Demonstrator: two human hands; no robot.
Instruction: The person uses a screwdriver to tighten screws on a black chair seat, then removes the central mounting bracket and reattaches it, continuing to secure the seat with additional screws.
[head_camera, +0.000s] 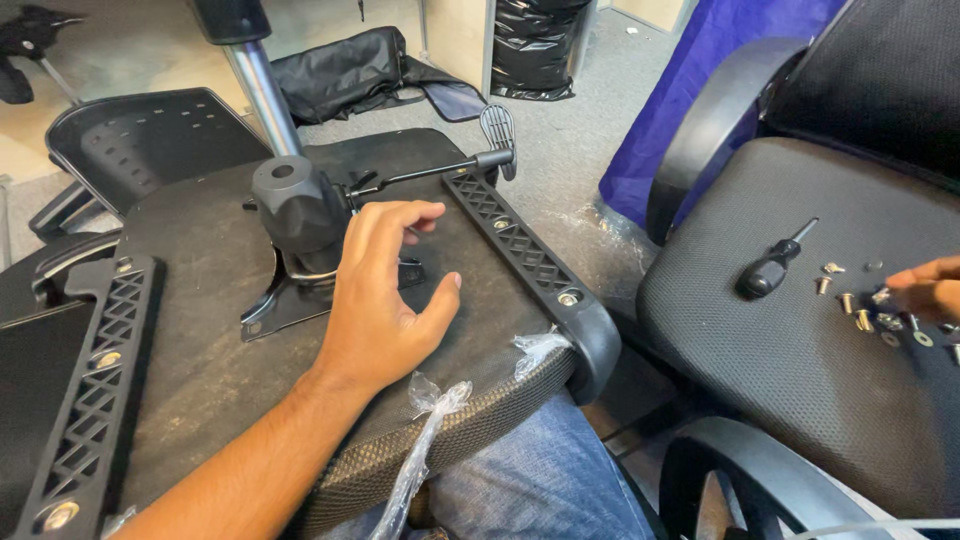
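Left hand (385, 290) hovers half-open over the seat mechanism (300, 240), holding nothing; right hand (925, 290) fingers touch the screws (865, 315)

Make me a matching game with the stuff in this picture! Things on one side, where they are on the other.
Things:
1. screwdriver
2. left hand
3. right hand
4. black bag

Places:
A. on the floor behind
B. lying left of the screws
C. over the upturned seat's metal plate
D. at the screws

Pairs: 1-B, 2-C, 3-D, 4-A
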